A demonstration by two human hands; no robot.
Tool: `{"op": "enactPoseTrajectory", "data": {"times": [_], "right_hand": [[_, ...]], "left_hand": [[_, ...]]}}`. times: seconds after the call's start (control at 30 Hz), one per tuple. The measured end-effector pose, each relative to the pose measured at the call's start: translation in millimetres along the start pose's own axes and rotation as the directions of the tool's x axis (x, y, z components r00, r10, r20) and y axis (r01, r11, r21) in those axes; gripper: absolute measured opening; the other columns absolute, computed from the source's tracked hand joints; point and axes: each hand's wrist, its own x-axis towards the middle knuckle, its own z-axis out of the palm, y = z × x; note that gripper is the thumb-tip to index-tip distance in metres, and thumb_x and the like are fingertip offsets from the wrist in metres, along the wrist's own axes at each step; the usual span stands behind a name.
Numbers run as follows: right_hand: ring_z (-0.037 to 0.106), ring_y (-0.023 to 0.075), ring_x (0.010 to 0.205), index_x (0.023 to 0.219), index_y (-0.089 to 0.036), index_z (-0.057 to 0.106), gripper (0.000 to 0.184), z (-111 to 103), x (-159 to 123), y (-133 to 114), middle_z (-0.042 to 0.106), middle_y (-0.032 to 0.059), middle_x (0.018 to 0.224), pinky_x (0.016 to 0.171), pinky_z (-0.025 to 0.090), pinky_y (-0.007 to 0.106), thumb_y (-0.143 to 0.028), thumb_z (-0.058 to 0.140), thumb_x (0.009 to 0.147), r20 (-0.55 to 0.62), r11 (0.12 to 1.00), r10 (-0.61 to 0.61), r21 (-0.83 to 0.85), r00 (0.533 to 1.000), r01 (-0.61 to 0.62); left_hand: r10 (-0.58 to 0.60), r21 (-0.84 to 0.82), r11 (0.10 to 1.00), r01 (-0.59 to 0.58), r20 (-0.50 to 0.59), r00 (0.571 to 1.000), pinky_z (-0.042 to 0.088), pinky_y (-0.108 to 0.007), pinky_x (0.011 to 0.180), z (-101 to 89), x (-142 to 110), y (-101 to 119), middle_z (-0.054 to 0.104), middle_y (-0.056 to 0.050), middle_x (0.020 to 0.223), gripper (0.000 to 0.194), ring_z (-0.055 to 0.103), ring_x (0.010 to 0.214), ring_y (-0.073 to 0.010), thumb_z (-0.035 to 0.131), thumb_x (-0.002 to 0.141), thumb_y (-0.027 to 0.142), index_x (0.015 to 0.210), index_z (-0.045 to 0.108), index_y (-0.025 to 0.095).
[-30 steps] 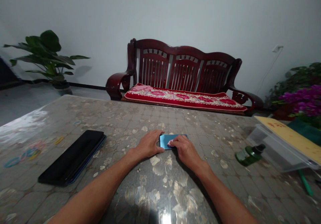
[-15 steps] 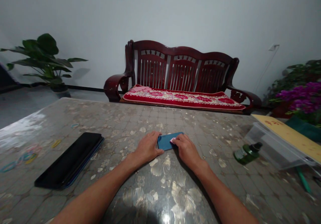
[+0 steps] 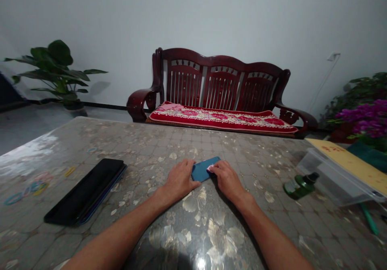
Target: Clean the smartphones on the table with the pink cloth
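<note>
A small blue phone (image 3: 202,169) lies flat on the patterned table (image 3: 193,221), between my two hands. My left hand (image 3: 178,180) rests beside its left edge, fingers curled against it and holding it steady. My right hand (image 3: 227,178) covers its right end, fingertips pinched on a small pink-white pad (image 3: 209,168) pressed onto the phone's surface. Most of the phone's right part is hidden under my right hand.
A black tablet or case (image 3: 86,191) lies to the left. Coloured rubber bands (image 3: 28,189) are scattered at far left. A green bottle (image 3: 299,185) lies on its side at right, beside a clear box with a yellow lid (image 3: 344,169). A wooden bench (image 3: 220,96) stands behind.
Both hands stay on the blue phone. The phone's far end has turned slightly, so it lies more tilted. My right hand with the pad has shifted a little over its surface.
</note>
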Motion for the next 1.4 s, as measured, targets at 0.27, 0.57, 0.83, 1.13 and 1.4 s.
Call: {"op": "enactPoseTrajectory", "data": {"times": [0.27, 0.57, 0.83, 1.13, 1.4], "right_hand": [[0.057, 0.0226, 0.091, 0.103, -0.02, 0.076, 0.036, -6.3, -2.2, 20.1, 0.067, 0.0087, 0.092, 0.082, 0.048, 0.031, 0.0, 0.049, 0.09, -0.067, 0.97, 0.199, -0.125, 0.978, -0.207], [0.057, 0.0203, 0.093, 0.103, -0.021, 0.075, 0.037, -5.1, -2.1, 10.9, 0.067, 0.0072, 0.094, 0.084, 0.047, 0.028, -0.001, 0.047, 0.092, -0.024, 0.995, 0.099, -0.028, 0.995, -0.1], [0.057, 0.0219, 0.092, 0.103, -0.02, 0.075, 0.038, -4.5, -6.4, 11.7, 0.066, 0.0088, 0.093, 0.083, 0.049, 0.031, 0.0, 0.046, 0.091, -0.047, 0.995, 0.093, -0.034, 0.995, -0.095], [0.057, 0.0212, 0.09, 0.102, -0.022, 0.076, 0.039, -2.4, -4.3, 26.3, 0.067, 0.0085, 0.091, 0.083, 0.049, 0.033, -0.005, 0.042, 0.093, -0.114, 0.989, 0.139, -0.026, 0.984, -0.143], [0.057, 0.0202, 0.092, 0.106, -0.022, 0.074, 0.035, 1.9, -7.6, 6.2, 0.067, 0.0077, 0.095, 0.084, 0.049, 0.031, -0.005, 0.045, 0.094, -0.066, 0.996, -0.015, 0.085, 0.998, 0.02]], "left_hand": [[-0.007, -0.032, 0.999, 0.007, 0.004, 1.0, 0.047, -0.038, 0.096, 0.1, -0.2, -1.9, 0.063, -0.012, 0.122, 0.06, 0.061, 0.114, -0.0296, 0.078, 0.074, 0.036, 0.126, 0.055, 0.019], [-0.002, -0.021, 1.0, 0.002, -0.01, 1.0, 0.048, -0.037, 0.094, -0.8, 0.6, -1.9, 0.065, -0.012, 0.121, 0.06, 0.062, 0.112, -0.0302, 0.079, 0.072, 0.038, 0.125, 0.057, 0.018], [-0.03, -0.018, 0.999, 0.03, 0.015, 0.999, 0.048, -0.039, 0.094, -4.0, 0.6, 0.0, 0.064, -0.013, 0.121, 0.062, 0.061, 0.113, -0.031, 0.077, 0.072, 0.04, 0.125, 0.056, 0.018], [-0.037, 0.063, 0.997, 0.037, 0.009, 0.999, 0.048, -0.039, 0.091, -2.2, -2.3, 4.1, 0.063, -0.013, 0.116, 0.061, 0.062, 0.107, -0.0323, 0.075, 0.072, 0.046, 0.123, 0.057, 0.017], [-0.044, 0.079, 0.996, 0.044, 0.007, 0.999, 0.048, -0.04, 0.091, -3.9, -3.1, 7.5, 0.064, -0.014, 0.113, 0.058, 0.062, 0.107, -0.0332, 0.075, 0.073, 0.046, 0.12, 0.058, 0.016]]}}
